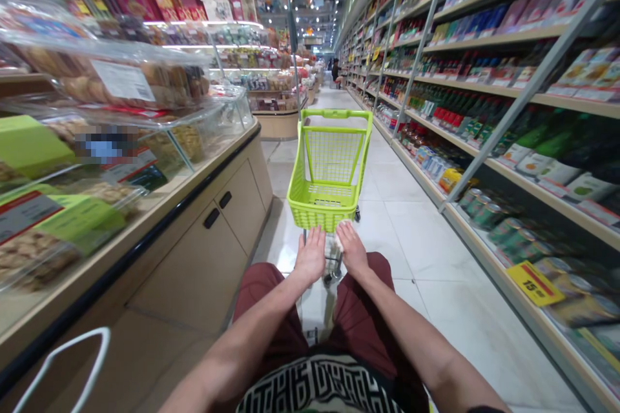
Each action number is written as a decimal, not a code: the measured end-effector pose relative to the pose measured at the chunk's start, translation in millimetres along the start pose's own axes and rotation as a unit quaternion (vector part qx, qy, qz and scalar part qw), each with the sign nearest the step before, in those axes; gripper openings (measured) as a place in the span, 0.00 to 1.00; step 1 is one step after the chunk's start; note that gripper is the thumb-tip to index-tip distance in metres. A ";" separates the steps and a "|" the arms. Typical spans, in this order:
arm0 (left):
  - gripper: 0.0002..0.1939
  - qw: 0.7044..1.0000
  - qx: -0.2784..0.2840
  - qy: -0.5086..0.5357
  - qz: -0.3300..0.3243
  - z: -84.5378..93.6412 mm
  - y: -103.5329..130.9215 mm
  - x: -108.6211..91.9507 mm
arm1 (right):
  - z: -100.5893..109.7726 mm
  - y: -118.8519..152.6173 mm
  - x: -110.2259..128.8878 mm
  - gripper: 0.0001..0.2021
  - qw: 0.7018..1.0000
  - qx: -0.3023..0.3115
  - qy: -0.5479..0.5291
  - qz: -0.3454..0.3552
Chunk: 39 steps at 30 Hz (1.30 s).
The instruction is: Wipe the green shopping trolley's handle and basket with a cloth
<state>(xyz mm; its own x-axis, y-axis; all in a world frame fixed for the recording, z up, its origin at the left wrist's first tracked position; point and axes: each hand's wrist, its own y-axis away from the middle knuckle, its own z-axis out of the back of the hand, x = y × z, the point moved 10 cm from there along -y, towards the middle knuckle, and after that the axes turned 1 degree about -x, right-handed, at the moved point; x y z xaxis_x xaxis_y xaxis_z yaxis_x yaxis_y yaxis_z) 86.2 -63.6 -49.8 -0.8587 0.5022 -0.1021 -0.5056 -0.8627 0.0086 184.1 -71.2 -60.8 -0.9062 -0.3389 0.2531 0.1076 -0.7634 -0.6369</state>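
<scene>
A bright green shopping cart (pixel 329 210) with a lattice basket stands straight ahead, its near side facing me. My left hand (pixel 311 255) is at the basket's lower near edge, its fingers stretched out and lying together; I cannot tell whether they touch the plastic. Just to its right, my right hand (pixel 353 250) is closed, with fingers curled over a crumpled white tissue (pixel 339 240) by the basket's lower right corner. The cart's grey frame and wheels show partly between my knees.
Wooden-fronted counters (pixel 232 206) with packed dry goods in clear bins run along the left. Tall shelves (pixel 484 84) of bottles and cans line the right, with a yellow price tag (pixel 535 282). White floor tiles (pixel 402 219) lead down the aisle to a distant person (pixel 335 70).
</scene>
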 end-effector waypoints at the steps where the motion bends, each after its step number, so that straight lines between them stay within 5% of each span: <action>1: 0.33 1.000 -0.003 0.001 0.009 1.9 -2.0 2.5 | 14.2 -9.5 0.1 0.21 1.000 -0.025 0.002 0.004; 5: 0.32 0.999 -0.022 0.008 0.024 11.0 -6.0 3.9 | 34.0 -33.1 -7.2 0.23 0.997 -0.072 0.031 -0.011; 12: 0.32 1.000 0.005 0.002 0.003 1.1 3.6 5.4 | -35.3 9.5 -1.7 0.20 0.998 0.063 0.017 -0.002; 20: 0.33 0.999 -0.026 -0.001 0.035 7.0 -5.6 16.9 | 30.0 -45.3 23.9 0.22 0.997 -0.050 0.020 0.051; 23: 0.34 0.999 -0.037 -0.006 0.019 8.4 -7.6 9.6 | 16.8 -45.3 23.7 0.21 0.997 -0.033 0.039 0.058; 28: 0.33 0.998 -0.052 -0.026 0.010 4.9 -5.6 13.7 | -26.4 -6.7 5.5 0.18 0.996 0.056 0.068 0.027; 31: 0.33 0.998 -0.050 -0.040 0.021 2.7 -5.8 21.3 | -16.1 -1.9 5.4 0.19 0.997 0.050 0.059 0.021; 36: 0.32 0.998 -0.043 -0.038 0.037 3.7 -10.8 23.1 | 22.8 -44.0 35.2 0.20 0.997 -0.022 0.032 0.068; 39: 0.32 0.997 -0.045 -0.037 0.046 3.3 -12.3 26.5 | 8.7 -61.2 45.6 0.20 0.996 -0.006 0.030 0.080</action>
<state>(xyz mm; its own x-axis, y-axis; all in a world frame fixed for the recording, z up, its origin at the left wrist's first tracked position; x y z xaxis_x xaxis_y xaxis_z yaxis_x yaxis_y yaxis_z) 69.3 -39.4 -49.3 -0.9067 0.4206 -0.0305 -0.4176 -0.9055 -0.0753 139.8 -44.7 -4.0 -0.9007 -0.4217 0.1049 0.2474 -0.6961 -0.6740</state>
